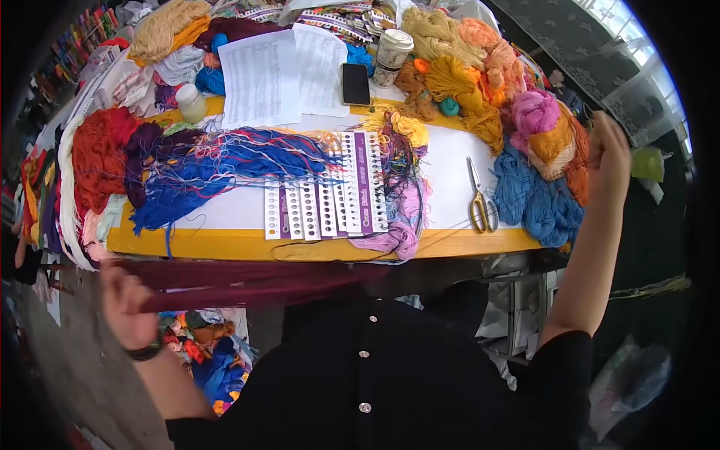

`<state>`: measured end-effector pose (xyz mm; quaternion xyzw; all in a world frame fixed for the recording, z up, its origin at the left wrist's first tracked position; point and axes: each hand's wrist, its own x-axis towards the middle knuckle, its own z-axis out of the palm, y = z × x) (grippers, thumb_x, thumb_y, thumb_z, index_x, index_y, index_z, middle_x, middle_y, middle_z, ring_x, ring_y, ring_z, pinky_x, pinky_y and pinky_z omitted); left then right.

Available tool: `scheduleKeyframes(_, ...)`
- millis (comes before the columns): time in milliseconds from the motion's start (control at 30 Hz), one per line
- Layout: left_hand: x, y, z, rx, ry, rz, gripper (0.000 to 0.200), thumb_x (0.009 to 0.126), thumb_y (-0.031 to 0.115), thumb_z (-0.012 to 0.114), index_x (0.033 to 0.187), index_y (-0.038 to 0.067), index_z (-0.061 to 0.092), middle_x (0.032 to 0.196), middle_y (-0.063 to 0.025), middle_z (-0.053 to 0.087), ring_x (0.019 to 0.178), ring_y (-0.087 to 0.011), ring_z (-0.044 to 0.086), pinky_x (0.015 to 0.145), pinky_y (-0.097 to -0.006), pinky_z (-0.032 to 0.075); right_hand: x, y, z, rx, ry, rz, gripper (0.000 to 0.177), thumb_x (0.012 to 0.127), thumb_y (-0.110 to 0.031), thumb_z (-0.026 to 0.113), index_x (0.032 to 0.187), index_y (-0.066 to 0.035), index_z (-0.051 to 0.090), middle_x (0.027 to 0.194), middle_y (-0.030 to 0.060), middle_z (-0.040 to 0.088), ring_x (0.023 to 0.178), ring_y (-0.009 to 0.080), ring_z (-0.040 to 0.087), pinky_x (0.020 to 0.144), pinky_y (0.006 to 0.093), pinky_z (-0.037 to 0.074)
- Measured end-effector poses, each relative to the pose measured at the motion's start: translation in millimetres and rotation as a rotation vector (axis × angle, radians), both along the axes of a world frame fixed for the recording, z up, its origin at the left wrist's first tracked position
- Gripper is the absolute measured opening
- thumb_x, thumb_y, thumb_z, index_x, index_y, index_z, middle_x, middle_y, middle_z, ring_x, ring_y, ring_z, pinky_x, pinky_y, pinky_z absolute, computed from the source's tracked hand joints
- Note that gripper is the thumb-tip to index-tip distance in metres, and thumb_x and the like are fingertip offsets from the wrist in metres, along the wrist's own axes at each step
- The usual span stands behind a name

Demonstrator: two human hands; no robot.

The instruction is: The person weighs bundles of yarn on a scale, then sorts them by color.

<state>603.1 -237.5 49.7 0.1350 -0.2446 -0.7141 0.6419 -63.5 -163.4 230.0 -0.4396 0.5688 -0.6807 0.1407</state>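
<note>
My left hand is closed round one end of a maroon skein of thread. The skein stretches to the right, below the table's front edge and in front of my body. Out at the right, my right hand is raised beside the heaped yarn, its fingers curled together; what they hold, if anything, is too small to make out. White punched thread cards with purple print lie mid-table, with blue, red and white threads running from their holes. Gold-handled scissors lie to their right.
Printed sheets, a black phone and a paper cup stand or lie at the back. A lidded jar is at left. Red yarn and blue yarn flank the yellow-edged table. More yarn lies below.
</note>
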Motion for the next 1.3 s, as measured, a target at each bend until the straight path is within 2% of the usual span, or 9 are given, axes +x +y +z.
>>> scheduleKeyframes(67,71.5,-8.3,7.1,-0.096,-0.200,0.266,0.031,0.103,0.021,0.041,0.126,0.002,0.050,0.101,0.0005,0.064,0.050,-0.0016,0.033,0.042,-0.0162,0.025,-38.5,-18.9,5.1,-0.027,0.488,-0.674,0.024,0.088,-0.017,0.068,0.107,-0.003,0.070,0.098,0.0044,0.070,0.086,0.0076,0.062,0.075,0.0210,0.048)
scheduleKeyframes(133,92.3,-11.9,20.8,-0.033,-0.438,0.521,0.034,0.103,0.023,0.041,0.129,0.002,0.047,0.103,-0.0014,0.064,0.049,-0.0012,0.032,0.042,-0.0165,0.024,-24.6,-44.4,-2.9,-0.142,0.597,-0.552,0.023,0.088,-0.018,0.069,0.106,-0.004,0.071,0.099,0.0048,0.071,0.089,0.0083,0.063,0.078,0.0218,0.049)
scheduleKeyframes(233,47.4,-32.5,16.2,0.168,-0.650,0.564,0.037,0.101,0.022,0.045,0.133,0.003,0.047,0.103,-0.0001,0.064,0.047,0.0007,0.029,0.042,-0.0165,0.022,77.0,-95.2,-69.3,0.310,0.682,-0.180,0.021,0.092,-0.014,0.059,0.107,-0.008,0.071,0.100,0.0088,0.072,0.091,0.0126,0.066,0.082,0.0281,0.050)
scheduleKeyframes(433,-98.3,-92.9,-62.1,0.426,-0.759,-0.218,0.036,0.093,0.027,0.057,0.120,0.003,0.059,0.117,-0.0096,0.065,0.048,-0.0026,0.035,0.042,-0.0188,0.024,263.3,-159.9,-215.4,0.768,0.354,0.665,0.023,0.086,-0.022,0.060,0.086,-0.002,0.070,0.074,0.0160,0.067,0.069,0.0279,0.066,0.065,0.0360,0.051)
scheduleKeyframes(467,-120.2,-97.9,-59.6,0.452,-0.768,-0.244,0.034,0.093,0.026,0.055,0.119,0.004,0.060,0.118,-0.0106,0.065,0.051,-0.0030,0.038,0.044,-0.0184,0.025,274.3,-168.4,-230.7,0.805,0.311,0.737,0.026,0.090,-0.024,0.058,0.088,-0.001,0.070,0.067,0.0088,0.065,0.055,0.0138,0.061,0.056,0.0295,0.049)
scheduleKeyframes(800,-175.3,-131.8,-99.3,0.441,-0.983,-0.329,0.023,0.089,0.026,0.060,0.101,0.007,0.062,0.100,-0.0020,0.066,0.085,-0.0115,0.062,0.062,-0.0268,0.046,297.7,-206.2,-298.3,0.943,0.171,0.780,0.031,0.084,-0.024,0.054,0.073,0.000,0.068,0.065,0.0104,0.067,0.057,0.0243,0.065,0.060,0.0359,0.052)
scheduleKeyframes(1033,-193.2,-144.4,-117.8,0.261,-1.112,-0.220,0.021,0.083,0.005,0.064,0.102,0.000,0.058,0.088,-0.0066,0.065,0.069,-0.0126,0.063,0.054,-0.0216,0.046,297.6,-206.4,-288.1,0.990,0.035,0.779,0.030,0.084,-0.026,0.056,0.075,0.000,0.068,0.067,0.0127,0.066,0.059,0.0240,0.065,0.062,0.0374,0.052)
scheduleKeyframes(1233,-189.2,-150.9,-112.3,0.005,-1.420,-0.183,0.021,0.077,0.004,0.066,0.096,-0.002,0.060,0.074,-0.0076,0.068,0.062,-0.0141,0.064,0.059,-0.0266,0.050,300.7,-201.7,-281.6,0.896,0.379,0.736,0.028,0.086,-0.027,0.061,0.085,0.000,0.067,0.078,0.0138,0.068,0.072,0.0228,0.066,0.065,0.0372,0.051)
scheduleKeyframes(1300,-181.4,-150.2,-106.0,-0.152,-1.587,-0.028,0.022,0.075,0.005,0.066,0.095,-0.002,0.061,0.072,-0.0091,0.068,0.063,-0.0148,0.064,0.061,-0.0287,0.051,298.9,-196.6,-287.7,0.927,0.089,0.725,0.025,0.088,-0.025,0.060,0.099,-0.002,0.062,0.080,0.0137,0.068,0.072,0.0232,0.066,0.066,0.0350,0.050)
